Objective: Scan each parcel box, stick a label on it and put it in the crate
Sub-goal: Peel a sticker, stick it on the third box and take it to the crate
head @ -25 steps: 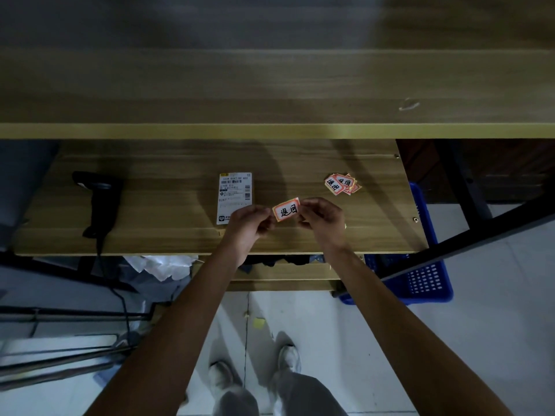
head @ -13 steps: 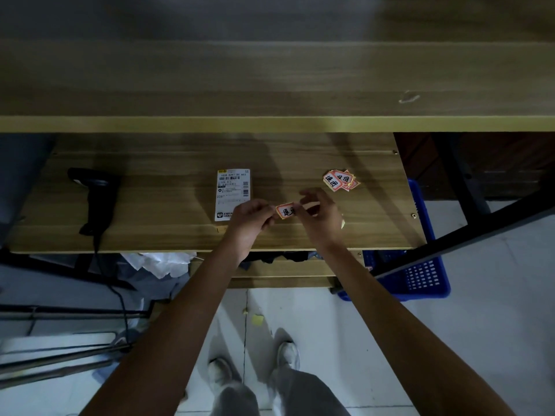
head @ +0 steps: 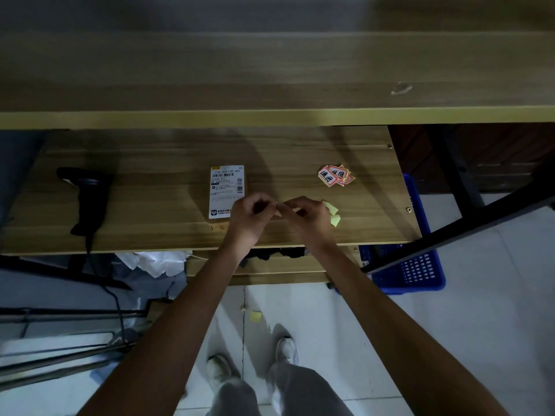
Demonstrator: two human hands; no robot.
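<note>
My left hand [head: 251,214] and my right hand [head: 307,217] meet fingertip to fingertip low over the wooden table [head: 156,205]. They pinch a small orange label between them, and the fingers hide nearly all of it. Just left of my left hand lies the parcel, showing its white shipping label [head: 226,190] with barcodes. A small pile of orange labels [head: 335,175] lies on the table beyond my right hand.
A black handheld scanner [head: 87,196] with a cable lies at the table's left end. A blue crate [head: 416,267] stands on the floor under the table's right end. Yellow paper scraps [head: 332,212] lie by my right hand. A wooden shelf [head: 270,117] overhangs the table's far side.
The orange label was held up face-on between both hands. Now the hands have dropped lower, closed in on each other, and the fingers cover the label.
</note>
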